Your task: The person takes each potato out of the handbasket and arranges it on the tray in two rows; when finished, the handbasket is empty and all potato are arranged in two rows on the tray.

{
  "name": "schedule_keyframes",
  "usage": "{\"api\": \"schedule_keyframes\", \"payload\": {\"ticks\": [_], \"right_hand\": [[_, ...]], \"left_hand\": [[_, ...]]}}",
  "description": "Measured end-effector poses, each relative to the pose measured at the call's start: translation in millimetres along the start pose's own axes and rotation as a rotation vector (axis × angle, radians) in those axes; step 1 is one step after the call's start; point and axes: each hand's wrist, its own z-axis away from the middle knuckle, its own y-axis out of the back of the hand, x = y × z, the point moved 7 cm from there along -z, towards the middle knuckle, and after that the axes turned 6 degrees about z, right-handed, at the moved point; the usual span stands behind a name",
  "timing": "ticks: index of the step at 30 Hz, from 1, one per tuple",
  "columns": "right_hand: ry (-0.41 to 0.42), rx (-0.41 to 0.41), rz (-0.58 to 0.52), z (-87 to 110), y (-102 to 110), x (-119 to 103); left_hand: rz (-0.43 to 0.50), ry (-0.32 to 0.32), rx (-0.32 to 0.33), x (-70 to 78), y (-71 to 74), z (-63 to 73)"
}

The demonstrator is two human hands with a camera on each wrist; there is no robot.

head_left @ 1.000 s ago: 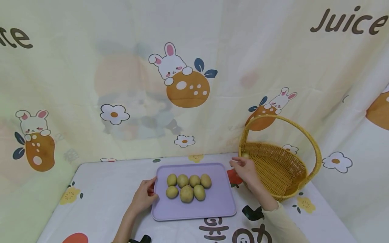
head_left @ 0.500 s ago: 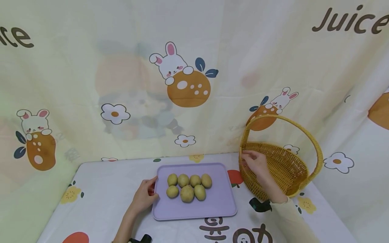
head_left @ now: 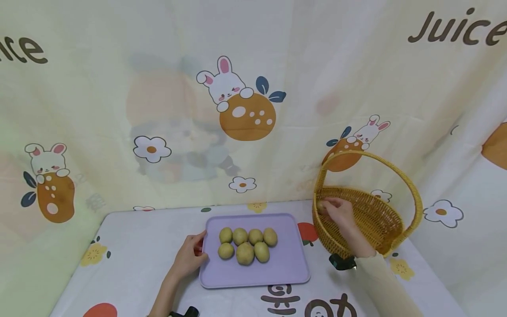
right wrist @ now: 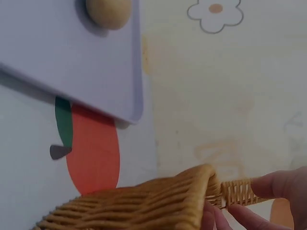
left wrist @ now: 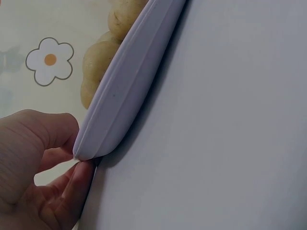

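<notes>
My left hand [head_left: 190,254] grips the left rim of a lilac tray [head_left: 253,275]. In the left wrist view, thumb and fingers meet the rim of the tray [left wrist: 127,91] at its corner. Several potatoes [head_left: 245,253] lie in two rows on it. Reaching over the left side of a yellow wicker basket [head_left: 356,193], my right hand [head_left: 342,214] pinches a potato [head_left: 321,206] just inside the wall, mostly covered by the fingers. The right wrist view shows thumb and fingers [right wrist: 247,218] behind the basket rim [right wrist: 204,191]; the potato is hidden there.
The basket's tall arched handle [head_left: 409,185] rises over its opening. A patterned white cloth [head_left: 134,259] covers the table, and a printed curtain [head_left: 178,185] hangs right behind it. Each wrist wears a small black device [head_left: 342,262].
My right hand has moved right, from beside the basket's left wall to over its rim and inside, carrying the potato. The left hand and the tray have stayed put.
</notes>
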Motion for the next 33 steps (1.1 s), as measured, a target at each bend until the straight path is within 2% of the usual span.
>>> {"api": "schedule_keyframes", "payload": {"ticks": [11, 15, 23, 33], "right_hand": [[-0.011, 0.007, 0.003, -13.6, 4.4, 5.0], [-0.038, -0.001, 0.009, -21.6, 3.0, 10.8], [-0.121, -0.021, 0.029, -36.8, -2.2, 24.5], [-0.166, -0.073, 0.004, -41.2, -5.4, 33.0]], "left_hand": [[-0.008, -0.008, 0.008, -0.2, 1.5, -0.1], [-0.007, 0.005, 0.01, -1.5, 2.6, 0.3], [0.01, -0.017, 0.012, -0.4, 3.4, 1.1], [0.01, 0.007, 0.008, -1.7, 1.0, -0.7]]}}
